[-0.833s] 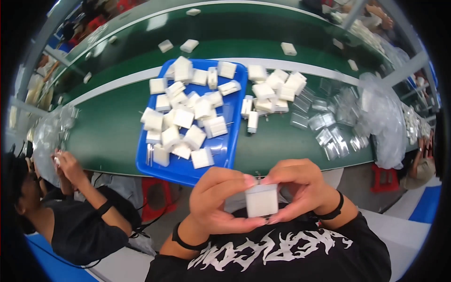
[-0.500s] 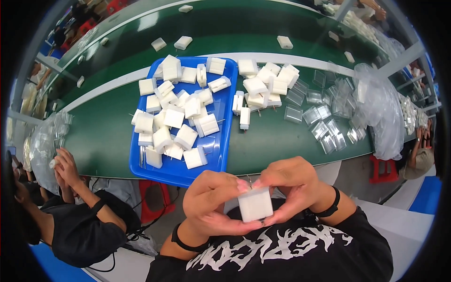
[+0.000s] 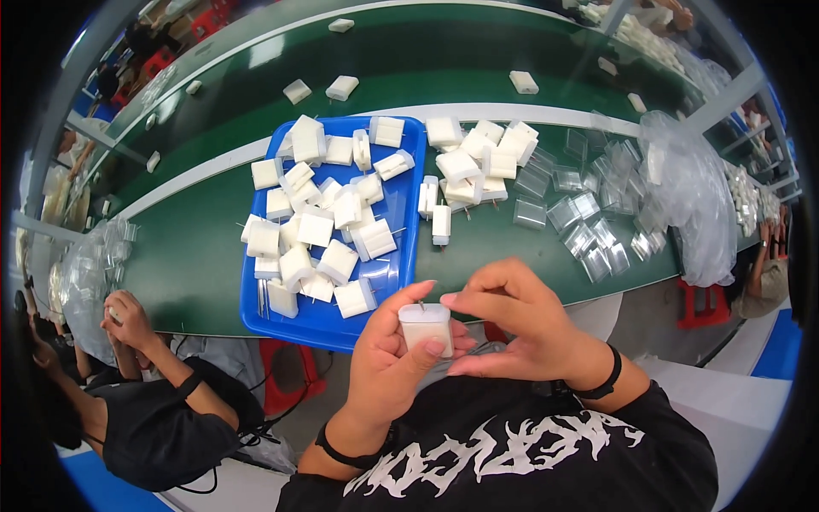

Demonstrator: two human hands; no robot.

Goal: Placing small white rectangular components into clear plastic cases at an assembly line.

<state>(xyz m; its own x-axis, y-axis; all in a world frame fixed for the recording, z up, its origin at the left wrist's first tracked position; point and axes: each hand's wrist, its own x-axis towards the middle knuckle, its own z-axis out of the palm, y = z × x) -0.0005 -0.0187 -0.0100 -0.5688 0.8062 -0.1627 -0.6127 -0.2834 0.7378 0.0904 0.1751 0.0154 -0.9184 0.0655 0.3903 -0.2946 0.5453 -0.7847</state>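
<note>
A white block-shaped plug adapter [image 3: 426,331] stands upright in my left hand [image 3: 388,350], its pale end cap uppermost and a thin metal pin sticking up from it. My left thumb lies across its near face, and the other fingers curl behind it. To its right, my right hand [image 3: 516,328] has its thumb and index finger spread apart. The index fingertip is at the cap's right edge; whether it touches cannot be made out. Beyond my hands, a blue tray [image 3: 401,273] holds many similar white adapters [image 3: 316,229], lying at various angles.
More white adapters [image 3: 461,166] are heaped right of the tray, beside scattered clear plastic covers [image 3: 563,213] and a clear plastic bag [image 3: 695,196]. A green conveyor [image 3: 426,68] behind carries several adapters. At the left, a co-worker's hands [image 3: 128,320] hold a small white piece.
The adapter has shifted left and tipped, so its capped end shows. My left hand now wraps it from the side, while my right hand has loosened from its two-handed grip.
</note>
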